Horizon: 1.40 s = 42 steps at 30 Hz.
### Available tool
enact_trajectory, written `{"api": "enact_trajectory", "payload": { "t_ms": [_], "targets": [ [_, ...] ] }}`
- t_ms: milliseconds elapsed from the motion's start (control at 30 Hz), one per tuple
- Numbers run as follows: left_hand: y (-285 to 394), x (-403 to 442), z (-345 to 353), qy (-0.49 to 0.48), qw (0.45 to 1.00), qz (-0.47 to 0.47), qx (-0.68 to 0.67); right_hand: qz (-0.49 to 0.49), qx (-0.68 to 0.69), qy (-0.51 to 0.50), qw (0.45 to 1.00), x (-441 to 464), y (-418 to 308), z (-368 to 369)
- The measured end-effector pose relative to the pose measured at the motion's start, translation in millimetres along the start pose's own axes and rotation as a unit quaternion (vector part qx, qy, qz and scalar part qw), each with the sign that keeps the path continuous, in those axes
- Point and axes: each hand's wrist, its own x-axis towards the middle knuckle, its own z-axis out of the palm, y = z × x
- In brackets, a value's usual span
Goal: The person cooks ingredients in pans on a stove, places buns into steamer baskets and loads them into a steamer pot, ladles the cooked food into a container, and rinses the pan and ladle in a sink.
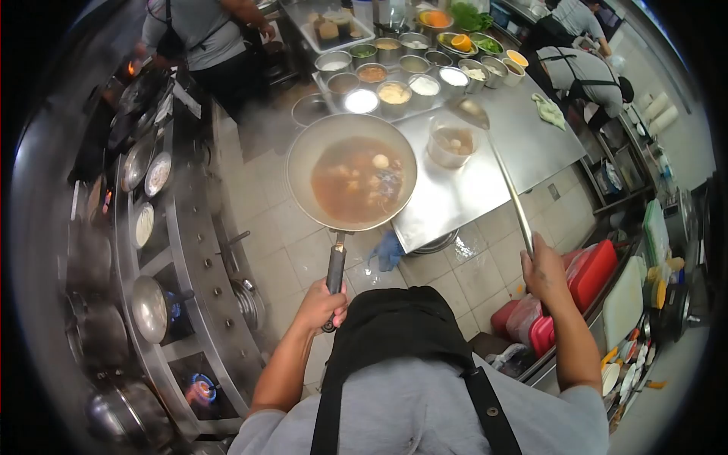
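My left hand [321,305] is wrapped round the black handle of a frying pan [298,174], held up in front of me. Brown broth [341,178] with pale chunks and one round white piece fills much of the pan, and steam drifts near it. In my right hand [544,269] is the long handle of a ladle [509,178]. The ladle's bowl [472,112] hangs over the steel table, close to a clear plastic tub [451,155] with some brown liquid and pieces inside.
Several metal containers of ingredients [394,92] line the far part of the steel table [531,144]. A stove [201,303] with a lit burner [201,389] runs along my left. Red containers [591,273] stand at right. Other people [205,38] work further off.
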Motion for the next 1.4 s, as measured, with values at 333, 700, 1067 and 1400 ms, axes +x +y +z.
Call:
{"api": "enact_trajectory", "payload": {
  "t_ms": [333,700,1067,1400],
  "targets": [
    [-1.0,6.4,37.5,0.016,0.999,0.012,0.039,0.025,0.342,-0.191,0.920,11.1,-37.8,-0.7],
    [-13.6,35.0,132.2,0.086,0.995,0.053,-0.018,0.123,0.606,-0.505,0.602,54.5,8.7,-37.8],
    [-44.7,41.9,186.2,0.154,0.982,0.076,-0.072,0.218,0.672,-0.601,0.374,82.7,40.7,-72.3],
    [-40.2,36.2,176.4,0.132,0.986,0.067,-0.083,0.232,0.717,-0.561,0.343,73.9,51.0,-97.1]
  ]
}}
